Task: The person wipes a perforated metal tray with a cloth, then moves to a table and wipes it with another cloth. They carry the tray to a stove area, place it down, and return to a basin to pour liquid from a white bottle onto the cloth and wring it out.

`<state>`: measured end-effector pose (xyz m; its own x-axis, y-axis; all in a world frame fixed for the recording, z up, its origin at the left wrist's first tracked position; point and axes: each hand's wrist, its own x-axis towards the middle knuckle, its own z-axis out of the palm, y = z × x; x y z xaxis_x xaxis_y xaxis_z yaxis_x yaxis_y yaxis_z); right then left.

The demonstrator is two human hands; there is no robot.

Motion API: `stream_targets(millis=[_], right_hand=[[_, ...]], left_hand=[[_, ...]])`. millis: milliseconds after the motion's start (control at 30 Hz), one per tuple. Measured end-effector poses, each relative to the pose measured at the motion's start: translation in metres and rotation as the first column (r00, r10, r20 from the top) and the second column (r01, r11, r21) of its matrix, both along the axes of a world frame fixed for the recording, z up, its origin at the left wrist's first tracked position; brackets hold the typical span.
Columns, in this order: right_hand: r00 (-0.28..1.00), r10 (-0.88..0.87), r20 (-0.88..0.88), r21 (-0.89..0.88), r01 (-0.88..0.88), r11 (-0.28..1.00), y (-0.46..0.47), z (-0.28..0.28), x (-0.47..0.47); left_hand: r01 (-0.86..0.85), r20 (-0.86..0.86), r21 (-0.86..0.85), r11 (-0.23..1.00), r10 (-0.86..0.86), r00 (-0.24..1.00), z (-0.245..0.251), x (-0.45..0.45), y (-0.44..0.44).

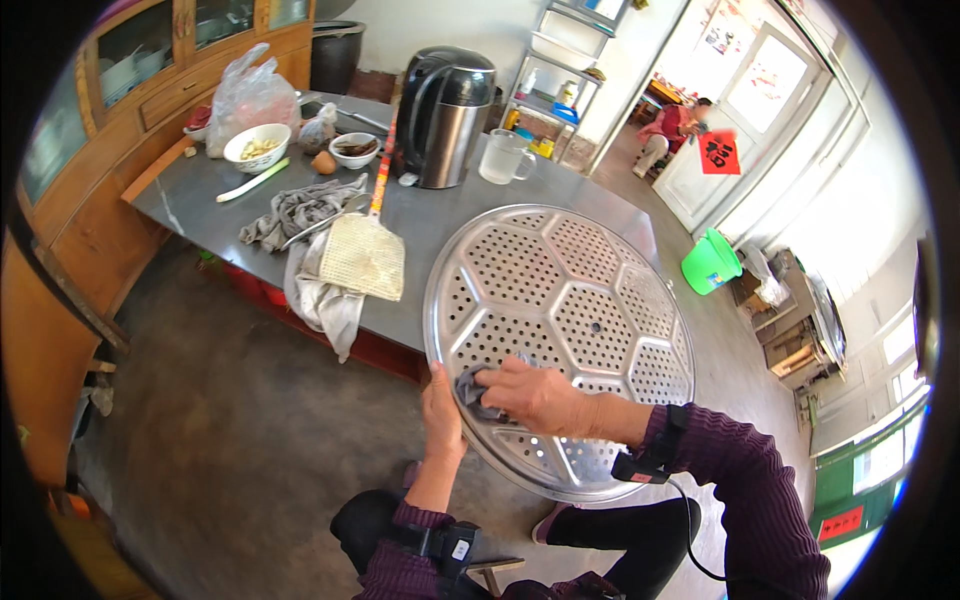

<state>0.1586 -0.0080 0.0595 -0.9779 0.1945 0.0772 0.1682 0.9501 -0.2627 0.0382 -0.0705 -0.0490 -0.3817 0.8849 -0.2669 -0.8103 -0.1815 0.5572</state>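
Note:
A large round perforated metal steamer tray [595, 327] with raised ribs in a hexagon pattern is before me, partly over the table's near edge. My left hand [442, 414] grips its left rim, thumb along the edge. In my right hand [534, 397] is a bunched dark grey cloth [474, 390], pressed to the tray's lower left surface near the rim. The fingers cover part of the cloth and of the holes beneath it.
On the grey table [442, 225] stand an electric kettle [442, 120], a glass mug [504, 156], bowls and a plastic bag [251, 105]. A fly swatter [364, 255] lies over rags [322, 292]. A green bucket [710, 261] is on the floor at right. A person [667, 131] sits beyond the doorway.

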Motion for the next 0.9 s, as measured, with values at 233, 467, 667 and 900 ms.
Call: stream_targets(millis=[233, 467, 667, 900], right_hand=[[1.0, -0.004, -0.018, -0.064, 0.003, 0.998, -0.047, 0.002, 0.052], [0.982, -0.179, -0.056, -0.126, 0.171, 0.977, -0.067, 0.0, 0.133], [0.885, -0.435, -0.163, 0.004, 0.442, 0.897, -0.046, -0.01, 0.217], [-0.02, -0.997, -0.08, -0.956, 0.286, 0.071, -0.046, -0.005, 0.308]], left_hand=[[0.006, -0.076, -0.022, 1.0, -0.008, 0.997, 0.009, -0.002, -0.002], [0.003, -0.145, -0.098, 0.995, -0.018, 0.989, 0.001, -0.005, 0.0], [0.04, -0.205, -0.145, 0.989, -0.069, 0.976, 0.002, -0.01, -0.001], [0.094, -0.302, -0.106, 0.99, -0.122, 0.945, -0.008, -0.02, -0.002]])
